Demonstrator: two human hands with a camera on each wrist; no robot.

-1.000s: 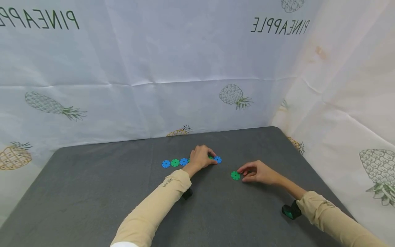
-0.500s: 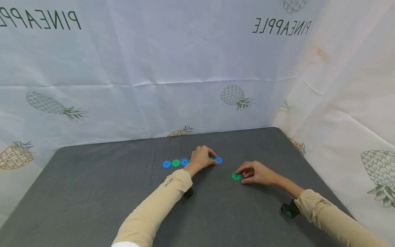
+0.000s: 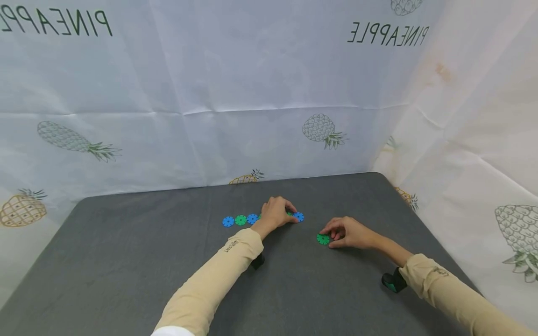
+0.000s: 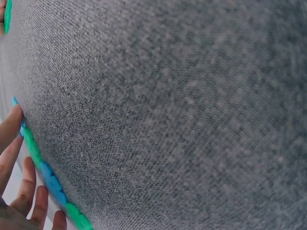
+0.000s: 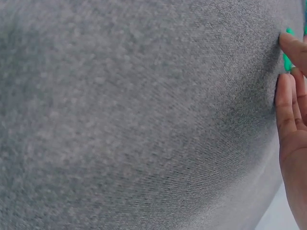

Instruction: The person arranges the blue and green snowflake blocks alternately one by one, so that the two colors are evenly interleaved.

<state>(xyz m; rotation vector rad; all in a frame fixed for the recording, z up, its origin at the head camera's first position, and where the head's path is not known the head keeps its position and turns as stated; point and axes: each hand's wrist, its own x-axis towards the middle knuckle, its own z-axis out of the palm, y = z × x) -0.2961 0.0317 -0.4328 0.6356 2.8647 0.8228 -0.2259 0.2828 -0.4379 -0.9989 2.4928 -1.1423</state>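
Note:
A row of flat notched plastic discs in blue and green lies toward the back of the table. My left hand reaches over it and covers its middle, with thumb and index finger pinching the blue disc at the right end. Left of the hand show another blue disc, a green disc and a third blue one. Nearer and to the right, a separate green disc sits between the thumb and index finger of my right hand, which pinch its rim.
The dark grey cloth-covered table extends to a white pineapple-print curtain at the back and right. A black wrist device hangs under the right sleeve.
The right hand's index finger has shifted slightly left onto the far rim of the separate green disc. The left hand keeps its place on the row. The head view has shifted a little.

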